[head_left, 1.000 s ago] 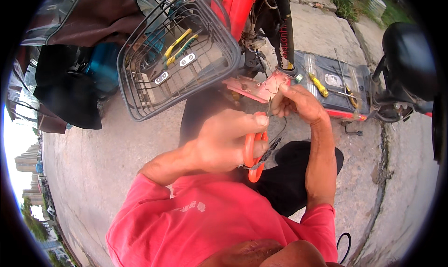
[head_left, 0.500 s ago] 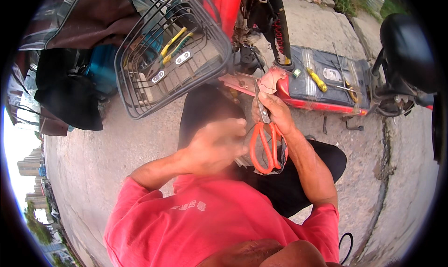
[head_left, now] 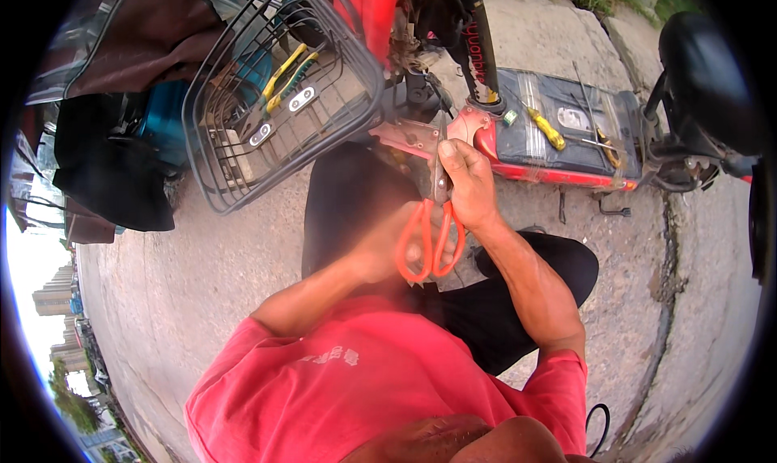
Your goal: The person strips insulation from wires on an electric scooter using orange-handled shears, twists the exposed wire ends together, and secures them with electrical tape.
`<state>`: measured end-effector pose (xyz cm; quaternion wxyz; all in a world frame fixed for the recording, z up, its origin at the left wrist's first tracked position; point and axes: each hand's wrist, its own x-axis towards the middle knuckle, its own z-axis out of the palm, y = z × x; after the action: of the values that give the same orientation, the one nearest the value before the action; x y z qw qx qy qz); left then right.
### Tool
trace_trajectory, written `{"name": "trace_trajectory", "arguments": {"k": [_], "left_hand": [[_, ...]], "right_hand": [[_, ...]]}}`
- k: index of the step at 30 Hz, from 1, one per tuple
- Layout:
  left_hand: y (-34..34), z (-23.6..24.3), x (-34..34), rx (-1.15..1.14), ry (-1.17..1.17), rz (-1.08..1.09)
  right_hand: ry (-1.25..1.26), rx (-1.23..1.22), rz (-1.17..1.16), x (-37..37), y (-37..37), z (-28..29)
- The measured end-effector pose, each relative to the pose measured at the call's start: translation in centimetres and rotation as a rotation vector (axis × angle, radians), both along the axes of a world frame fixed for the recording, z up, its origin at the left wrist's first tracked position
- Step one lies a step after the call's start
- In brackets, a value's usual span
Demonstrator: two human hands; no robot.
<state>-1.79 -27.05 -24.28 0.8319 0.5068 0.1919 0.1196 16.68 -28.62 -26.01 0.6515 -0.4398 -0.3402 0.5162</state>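
Observation:
My right hand (head_left: pixel 469 186) is closed around the blades and pivot of a pair of scissors (head_left: pixel 426 230) with orange-red handles. The blades point away from me and the handle loops hang toward my body. Behind those loops is my left hand (head_left: pixel 395 244), smeared by motion, with some fingertips showing through the openings. Whether it grips anything is unclear. Just past the blade tips lies a faded red panel (head_left: pixel 411 139) of an electric bike.
A black wire basket (head_left: pixel 283 159) holds yellow-and-green-handled pliers (head_left: pixel 285 76). On the bike's taped dark deck (head_left: pixel 518 131) rest a yellow-handled screwdriver (head_left: pixel 548 129) and other tools. A black saddle (head_left: pixel 708 87) stands at right, dark covers (head_left: pixel 113 167) at left. Cracked concrete lies below.
My left hand has moved right and in behind the scissor handles. The scissors have shifted slightly left and up, their loops swinging left, with my right hand still around them.

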Motion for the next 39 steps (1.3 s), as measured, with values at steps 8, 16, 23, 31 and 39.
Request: {"name": "trace_trajectory", "arguments": {"k": [8, 16, 23, 31, 39], "left_hand": [[1.4, 0.5, 1.2, 0.01, 0.073, 0.14], [4.4, 3.5, -0.3, 0.168, 0.229, 0.253], [5.3, 3.0, 0.0, 0.309, 0.231, 0.237], [6.2, 3.4, 0.2, 0.294, 0.252, 0.178], [6.5, 3.2, 0.0, 0.334, 0.266, 0.132]], "right_hand": [[-0.252, 0.044, -0.092, 0.7, 2.8, 1.4], [-0.347, 0.101, -0.379, 5.4, 7.9, 1.4], [-0.085, -0.039, 0.003, 6.8, 8.1, 1.5], [-0.097, -0.001, 0.08, 7.3, 8.0, 2.0], [-0.119, 0.008, 0.104, 7.5, 7.7, 2.5]]}}
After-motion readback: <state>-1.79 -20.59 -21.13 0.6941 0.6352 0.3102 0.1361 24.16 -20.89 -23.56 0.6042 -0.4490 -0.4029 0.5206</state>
